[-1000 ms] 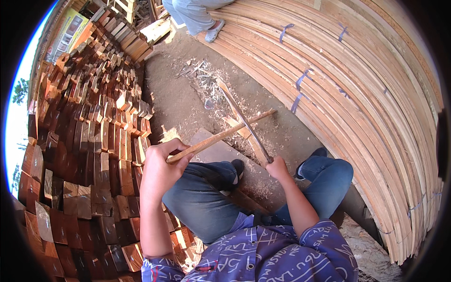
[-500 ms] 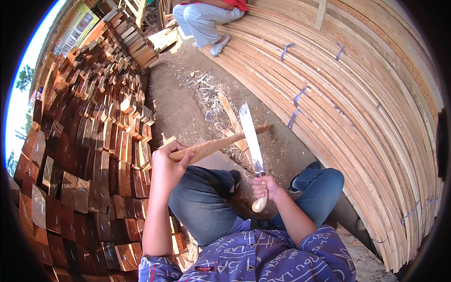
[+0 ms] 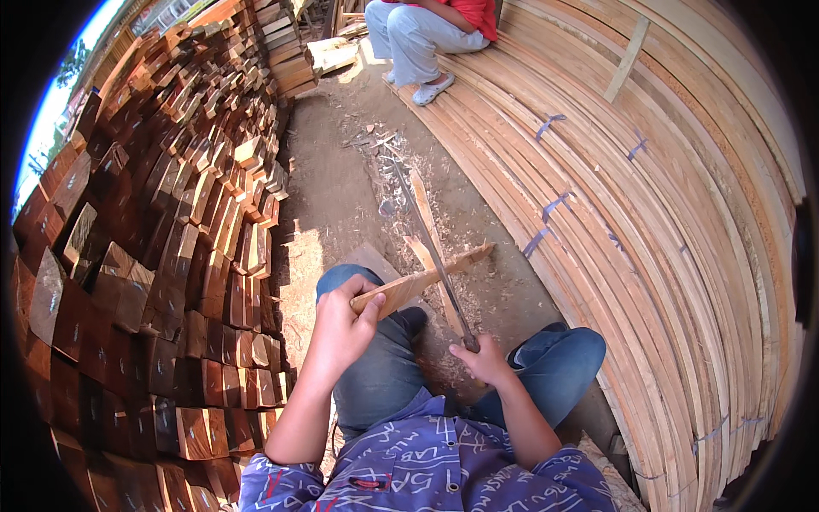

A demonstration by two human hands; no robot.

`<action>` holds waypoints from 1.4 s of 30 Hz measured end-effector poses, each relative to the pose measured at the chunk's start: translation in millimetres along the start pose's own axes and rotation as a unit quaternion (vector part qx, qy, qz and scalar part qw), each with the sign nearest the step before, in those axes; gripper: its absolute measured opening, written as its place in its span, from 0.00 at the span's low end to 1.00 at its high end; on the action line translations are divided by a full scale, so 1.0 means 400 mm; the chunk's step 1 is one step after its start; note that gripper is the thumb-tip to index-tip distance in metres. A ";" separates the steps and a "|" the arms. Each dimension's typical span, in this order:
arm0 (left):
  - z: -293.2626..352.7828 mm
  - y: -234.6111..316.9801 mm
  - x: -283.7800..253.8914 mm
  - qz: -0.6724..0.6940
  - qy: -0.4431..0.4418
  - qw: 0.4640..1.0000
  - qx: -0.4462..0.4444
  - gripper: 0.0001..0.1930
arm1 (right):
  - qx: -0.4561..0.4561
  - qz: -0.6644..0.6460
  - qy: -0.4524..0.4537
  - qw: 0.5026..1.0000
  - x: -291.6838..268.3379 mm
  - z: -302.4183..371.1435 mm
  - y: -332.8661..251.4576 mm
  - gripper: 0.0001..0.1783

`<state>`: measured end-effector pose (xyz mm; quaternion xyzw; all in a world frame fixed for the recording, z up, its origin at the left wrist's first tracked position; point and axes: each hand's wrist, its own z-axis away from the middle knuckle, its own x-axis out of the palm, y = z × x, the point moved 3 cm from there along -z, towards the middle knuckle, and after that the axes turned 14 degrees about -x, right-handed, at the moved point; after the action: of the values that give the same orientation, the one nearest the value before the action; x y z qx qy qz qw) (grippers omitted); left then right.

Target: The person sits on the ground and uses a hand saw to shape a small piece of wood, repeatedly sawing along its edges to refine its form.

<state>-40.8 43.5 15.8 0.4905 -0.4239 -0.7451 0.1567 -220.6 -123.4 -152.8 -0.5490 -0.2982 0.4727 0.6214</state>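
My left hand (image 3: 343,317) is closed round the near end of a pale wooden slat (image 3: 408,288), which slants away to the right over my legs. In my right hand (image 3: 485,358) is the handle of a machete (image 3: 430,239), its long blade seen nearly edge-on and pointing away from me. The blade crosses over the slat around its middle; I cannot tell whether they touch. Most of the handle is hidden by my fingers. Beyond them, a loose wood strip (image 3: 424,203) lies on the ground among shavings.
Stacked dark timber blocks (image 3: 183,282) rise along my left. Long pale planks (image 3: 614,222), some tied with purple strips, lie along the right. A seated person (image 3: 426,38) in light trousers is on the planks ahead. Wood chips (image 3: 375,141) litter the dirt between.
The machete has turned from showing its broad flat side to nearly edge-on, with its tip swung left. My left hand and the slat's held end have shifted right and lower. The view has also shifted.
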 end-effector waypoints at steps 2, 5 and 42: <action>0.024 0.009 0.009 0.001 0.001 1.000 0.005 0.08 | -0.063 0.139 -0.018 0.988 0.001 -0.004 0.025 0.17; 0.042 -0.015 0.018 0.020 0.002 1.000 -0.016 0.07 | -0.064 0.150 -0.039 0.986 0.021 -0.031 0.098 0.17; 0.079 -0.062 0.004 -0.059 0.048 0.995 -0.071 0.08 | 0.051 0.081 -0.073 0.993 0.027 -0.114 0.106 0.12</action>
<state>-64.3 72.3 0.3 0.5373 -0.3325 -0.7568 0.1674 -186.8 -133.9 -205.3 -0.5028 -0.2728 0.5748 0.5851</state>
